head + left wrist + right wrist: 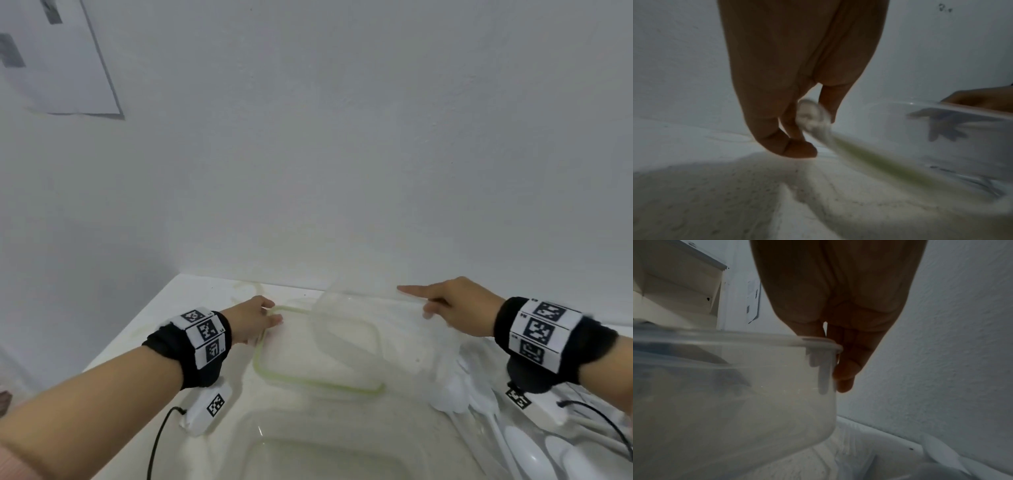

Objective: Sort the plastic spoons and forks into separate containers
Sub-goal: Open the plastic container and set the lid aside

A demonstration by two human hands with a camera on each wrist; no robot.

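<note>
Head view: my left hand [255, 317] pinches the green-rimmed lid [318, 353] at its far-left corner, my right hand [455, 305] grips the clear container [346, 315] tilted over it. The spoons [486, 407] (forks unclear) lie at the table's right edge, nearer my right hand.

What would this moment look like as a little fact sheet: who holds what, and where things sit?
left hand: grips the corner of the green-rimmed lid, which lies on the white counter
right hand: holds the rim of the clear container, tilted above the lid
second container: nearer the person, clear, seems empty
plastic spoons: white pile at the right, unsorted
forks: none clearly made out
</note>
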